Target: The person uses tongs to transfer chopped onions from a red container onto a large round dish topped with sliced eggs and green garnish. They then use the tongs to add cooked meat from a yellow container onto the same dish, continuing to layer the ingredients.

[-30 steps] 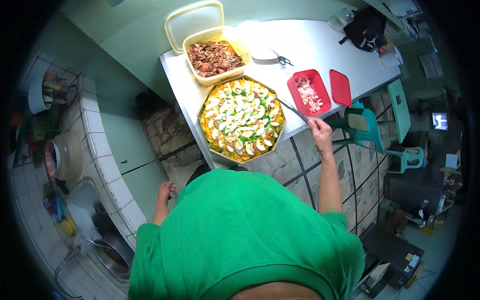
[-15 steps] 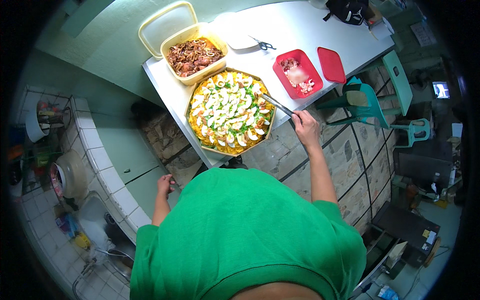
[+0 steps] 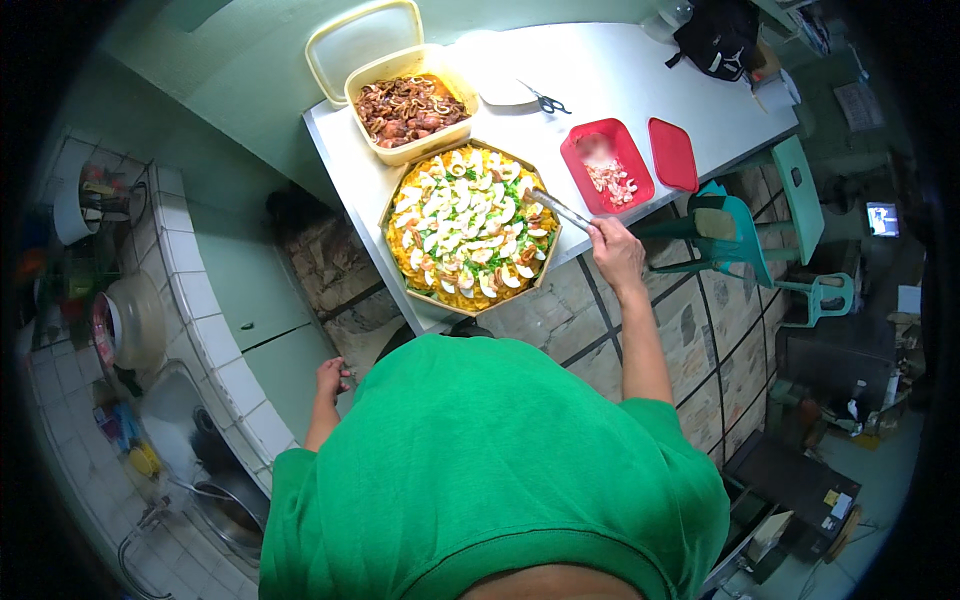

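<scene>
My right hand (image 3: 618, 252) grips metal tongs (image 3: 566, 211), whose tips touch or hover over the right edge of a platter of yellow noodles (image 3: 470, 228). Egg slices and chopped greens cover the noodles, which fill an eight-sided tray (image 3: 545, 268) at the table's near corner. Low at my left side, away from the table, hangs my left hand (image 3: 331, 376), its fingers loosely curled with nothing visible in them. Just beyond the platter stands a cream tub (image 3: 455, 135) of brown meat and pale rings. To the right, a red container (image 3: 644, 165) holds pinkish pieces.
A red lid (image 3: 672, 156) lies beside the red container. Scissors (image 3: 546, 100) and a white lid or plate (image 3: 503, 92) rest farther back. A cream lid (image 3: 365, 45) leans on the wall. Teal chairs (image 3: 735, 235) stand right; a tiled sink counter (image 3: 222, 350) runs left.
The whole view has shifted slightly, moving the table's things rightward in the picture. The tongs stay at the platter's right edge, and my left hand still hangs at my side.
</scene>
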A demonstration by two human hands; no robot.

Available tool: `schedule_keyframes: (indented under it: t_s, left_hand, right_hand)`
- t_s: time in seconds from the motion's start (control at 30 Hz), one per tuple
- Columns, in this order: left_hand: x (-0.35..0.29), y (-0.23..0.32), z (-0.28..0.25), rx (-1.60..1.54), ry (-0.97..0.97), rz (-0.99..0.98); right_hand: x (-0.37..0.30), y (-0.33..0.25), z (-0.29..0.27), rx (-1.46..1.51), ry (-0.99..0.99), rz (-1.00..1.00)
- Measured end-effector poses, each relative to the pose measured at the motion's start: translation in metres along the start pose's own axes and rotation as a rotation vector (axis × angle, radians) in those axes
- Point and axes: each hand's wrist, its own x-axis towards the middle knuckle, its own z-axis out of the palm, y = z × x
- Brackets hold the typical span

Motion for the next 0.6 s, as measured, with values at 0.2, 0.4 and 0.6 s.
schedule_keyframes:
  t_s: [0.2, 0.4, 0.6]
  left_hand:
    - [0.000, -0.005, 0.002, -0.099, -0.012, 0.012]
    - [0.000, -0.004, 0.006, -0.139, 0.001, 0.025]
    - [-0.008, -0.035, -0.012, -0.265, 0.061, -0.032]
  right_hand:
    - [0.059, -0.020, -0.015, 0.306, 0.097, -0.075]
    - [0.162, -0.090, 0.079, -0.071, 0.003, -0.165]
    - [0.212, -0.136, 0.132, -0.239, -0.130, -0.225]
